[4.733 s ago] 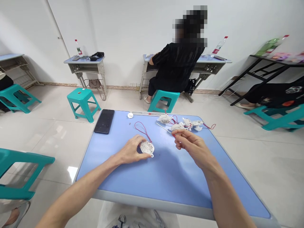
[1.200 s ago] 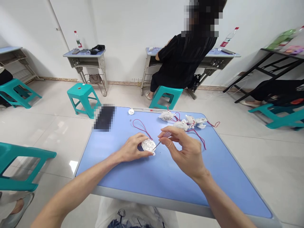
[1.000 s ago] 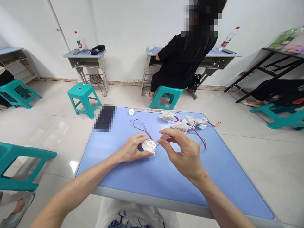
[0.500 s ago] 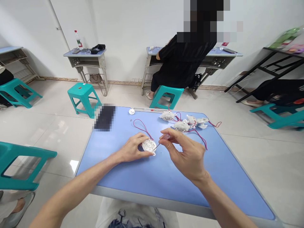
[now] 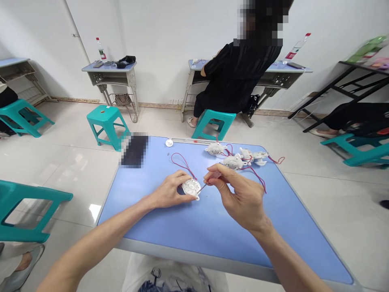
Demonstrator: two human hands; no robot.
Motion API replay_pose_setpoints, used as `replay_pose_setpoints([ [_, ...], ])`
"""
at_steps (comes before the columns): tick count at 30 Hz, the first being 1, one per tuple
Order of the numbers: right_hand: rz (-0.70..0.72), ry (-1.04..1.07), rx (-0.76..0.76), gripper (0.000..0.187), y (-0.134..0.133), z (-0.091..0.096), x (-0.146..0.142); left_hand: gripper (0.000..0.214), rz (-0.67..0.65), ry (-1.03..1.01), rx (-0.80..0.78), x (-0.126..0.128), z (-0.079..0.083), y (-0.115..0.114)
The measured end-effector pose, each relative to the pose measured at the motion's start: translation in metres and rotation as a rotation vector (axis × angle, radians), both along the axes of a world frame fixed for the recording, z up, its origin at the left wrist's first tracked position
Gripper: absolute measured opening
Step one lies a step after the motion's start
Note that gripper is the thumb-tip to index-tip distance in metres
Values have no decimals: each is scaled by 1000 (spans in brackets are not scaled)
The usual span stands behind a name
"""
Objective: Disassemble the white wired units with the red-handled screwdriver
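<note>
A small round white plastic part (image 5: 191, 187) with a red wire loop (image 5: 181, 162) lies on the blue table (image 5: 194, 227). My left hand (image 5: 170, 190) grips it from the left, fingers curled round its edge. My right hand (image 5: 240, 194) pinches a thin screwdriver (image 5: 207, 181) with a clear handle. Its metal tip touches the part's right side. Several similar white parts with red wires (image 5: 235, 158) lie at the table's far right.
A blurred dark flat thing (image 5: 134, 151) lies at the table's far left corner, with a small white disc (image 5: 169, 142) and a long thin strip (image 5: 190, 141) by the far edge. A person in black (image 5: 235, 77) sits at a desk beyond. Teal stools (image 5: 107, 123) stand around.
Since 4.7 s ago my right hand took up the screwdriver and brought its tip to the white part. Over the last second both hands have barely shifted.
</note>
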State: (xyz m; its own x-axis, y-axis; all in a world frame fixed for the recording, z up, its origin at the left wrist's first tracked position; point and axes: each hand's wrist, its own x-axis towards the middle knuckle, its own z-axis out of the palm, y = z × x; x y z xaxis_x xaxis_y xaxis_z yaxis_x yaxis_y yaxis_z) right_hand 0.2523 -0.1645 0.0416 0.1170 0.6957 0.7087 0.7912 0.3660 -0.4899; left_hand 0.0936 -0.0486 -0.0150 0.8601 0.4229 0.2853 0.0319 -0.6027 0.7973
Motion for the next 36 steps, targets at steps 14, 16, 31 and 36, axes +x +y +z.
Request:
replay_pose_setpoints([
  [14,200,82,-154,25,4,9,2,42,10,-13,-2,1,0,-1],
  [16,152,66,-99,19,5,9,-1,42,13,-22,1,1,0,-1],
  [31,-9,134,-14,20,1,5,-6,41,13,4,1,0,-2,0],
  [36,78,157,-92,30,-4,8,-1,42,17,13,6,0,-1,-1],
])
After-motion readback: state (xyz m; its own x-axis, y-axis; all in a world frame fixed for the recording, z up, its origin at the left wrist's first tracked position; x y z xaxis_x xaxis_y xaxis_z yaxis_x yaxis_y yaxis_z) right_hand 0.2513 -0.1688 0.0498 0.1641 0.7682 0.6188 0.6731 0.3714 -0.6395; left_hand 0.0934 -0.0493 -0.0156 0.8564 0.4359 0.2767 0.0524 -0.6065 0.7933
